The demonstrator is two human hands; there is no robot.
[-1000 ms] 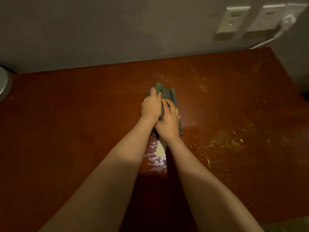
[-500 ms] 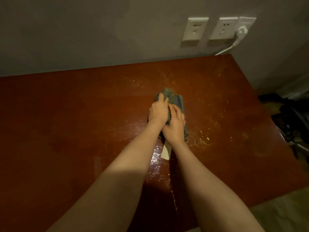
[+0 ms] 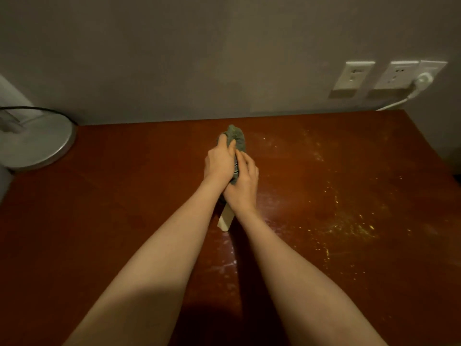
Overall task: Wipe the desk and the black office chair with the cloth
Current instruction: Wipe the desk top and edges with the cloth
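Both hands are clamped on the cloth (image 3: 237, 139) — left hand (image 3: 219, 162) up front with its fingers curled over the bunched green fabric, right hand (image 3: 244, 187) tucked in just behind and beside it, fingers wrapped against the same bundle. The two hands are touching, wrists nearly together, forearms running straight out from the bottom of the view. And the cloth sits down on the desk (image 3: 124, 221), around the middle of the top and close to the back edge by the wall (image 3: 199, 58), a rumpled green tip poking out past the left fingers. Look below the wrists: a pale cream strip (image 3: 225, 220) sticks out from under the hands toward the person; whether it is part of the cloth, hard to tell. Over on the right side of the reddish-brown top, a scatter of yellow crumbs (image 3: 349, 227), well apart from the cloth, with finer specks nearer the back edge. Whitish smears (image 3: 224, 260) show on the wood between the forearms. Far left, a round grey base (image 3: 37, 143) rests on the desk's back corner, a black cable (image 3: 42, 110) curving over it. Up on the wall at right, a white socket (image 3: 353, 75), another socket plate (image 3: 396, 74) next to it, and a white plug (image 3: 423, 79) seated at its right side, white cord (image 3: 394, 105) dropping toward the desk's back corner
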